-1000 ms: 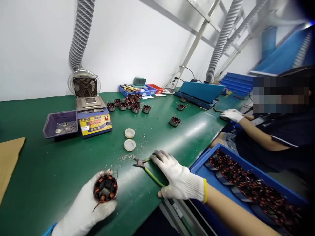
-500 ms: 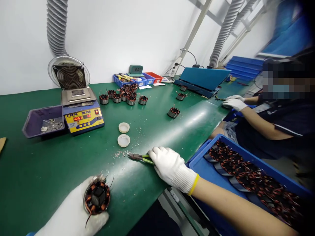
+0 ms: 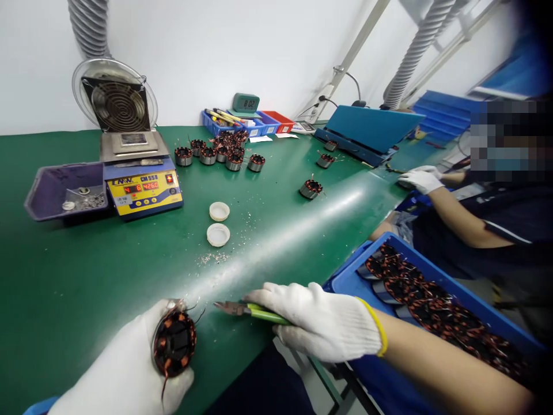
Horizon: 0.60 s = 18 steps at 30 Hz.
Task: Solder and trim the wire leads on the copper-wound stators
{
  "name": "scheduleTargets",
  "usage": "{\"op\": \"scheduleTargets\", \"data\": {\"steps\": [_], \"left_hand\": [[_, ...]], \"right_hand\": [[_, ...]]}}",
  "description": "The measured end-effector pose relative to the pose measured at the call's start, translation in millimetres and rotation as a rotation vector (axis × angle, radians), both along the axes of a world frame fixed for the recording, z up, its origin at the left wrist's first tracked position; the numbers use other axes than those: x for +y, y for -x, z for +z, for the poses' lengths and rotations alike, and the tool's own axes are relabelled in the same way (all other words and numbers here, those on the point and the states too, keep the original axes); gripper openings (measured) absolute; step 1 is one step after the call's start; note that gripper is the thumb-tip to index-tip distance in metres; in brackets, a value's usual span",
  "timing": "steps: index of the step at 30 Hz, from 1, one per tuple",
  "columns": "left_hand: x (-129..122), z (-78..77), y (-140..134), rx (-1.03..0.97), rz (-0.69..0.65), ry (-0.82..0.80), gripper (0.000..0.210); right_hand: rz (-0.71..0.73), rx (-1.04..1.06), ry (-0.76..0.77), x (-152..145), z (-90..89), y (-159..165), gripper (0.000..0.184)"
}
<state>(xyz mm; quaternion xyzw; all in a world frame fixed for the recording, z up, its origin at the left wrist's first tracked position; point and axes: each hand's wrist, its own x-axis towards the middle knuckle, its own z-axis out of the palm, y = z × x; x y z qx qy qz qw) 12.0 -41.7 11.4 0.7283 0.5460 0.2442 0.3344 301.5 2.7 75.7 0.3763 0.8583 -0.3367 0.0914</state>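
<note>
My left hand, in a white glove, grips a copper-wound motor stator by its rim near the bench's front edge. Loose wire ends stick out at its top right and bottom. White-gloved too, my right hand is closed round the green handles of a pair of cutting pliers. The pliers' jaws point left toward the stator's wires, a small gap apart from them. Beyond the hands lie wire clippings and two shallow white caps on the green bench.
A yellow-fronted solder pot stands beside a purple tray. Several stators sit at the back, and one stator stands apart. A blue bin of stators is at right, near a co-worker's gloved hand.
My right hand has drawn back toward me with the pliers, away from the clippings and nearer the stator's height. The stator stays in my left hand. The view has shifted slightly.
</note>
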Motion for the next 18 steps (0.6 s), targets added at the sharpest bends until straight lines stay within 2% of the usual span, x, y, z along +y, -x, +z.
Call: {"op": "scheduleTargets", "data": {"steps": [3, 6, 13, 18], "left_hand": [[-0.2, -1.8, -0.4, 0.078, -0.118, 0.008, 0.03], [1.0, -0.5, -1.5, 0.061, -0.165, -0.019, 0.033], [3.2, 1.2, -2.7, 0.083, -0.164, -0.168, 0.044], [1.7, -0.8, -3.5, 0.059, -0.187, -0.152, 0.041]], "right_hand": [[0.013, -0.046, 0.043, 4.4, 3.8, 3.4, 0.057], [0.002, -0.087, 0.037, 6.1, 2.7, 5.9, 0.059], [0.004, -0.047, 0.02, 5.3, -0.3, 5.4, 0.057], [0.018, -0.018, 0.0, 5.4, -3.8, 4.6, 0.055]]}}
